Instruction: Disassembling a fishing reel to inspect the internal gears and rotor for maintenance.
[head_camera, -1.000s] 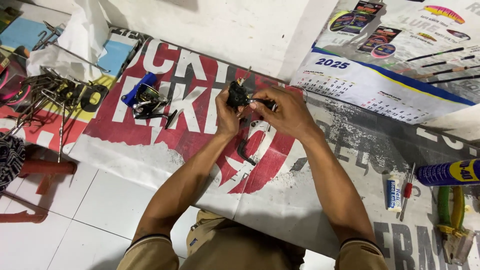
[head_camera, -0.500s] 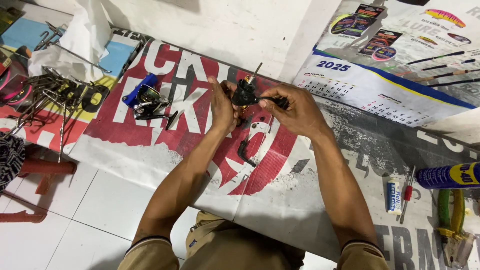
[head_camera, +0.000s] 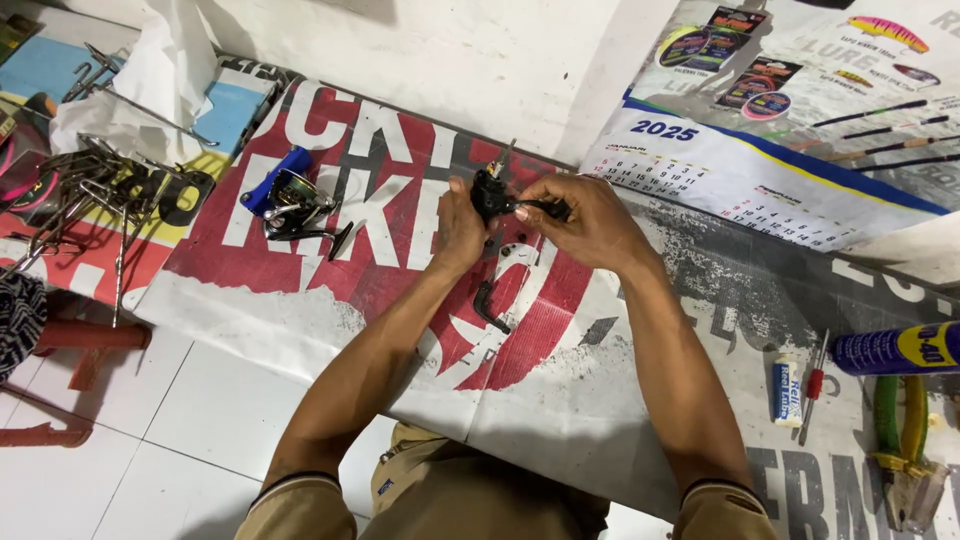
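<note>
Both hands are up off the mat and close together, working one small black reel body (head_camera: 492, 192). The left hand (head_camera: 460, 225) grips it from the side, thumb up top, while the right hand (head_camera: 590, 222) pinches the black stub sticking out toward it. A thin shaft pokes up from the top of the piece. What the right fingers are turning is hard to make out from here; it may be a handle or a screw.

Below the hands a loose black handle arm (head_camera: 490, 305) lies on the red banner (head_camera: 300, 265). Out past the left hand sits a blue fishing reel (head_camera: 290, 200). Off beyond the right forearm lie a small white tube (head_camera: 787, 390) and a red screwdriver (head_camera: 813, 385).

Best kept this way, I'd say: left hand firm, right hand doing the fine work, directly over the banner so dropped bits stay findable.
</note>
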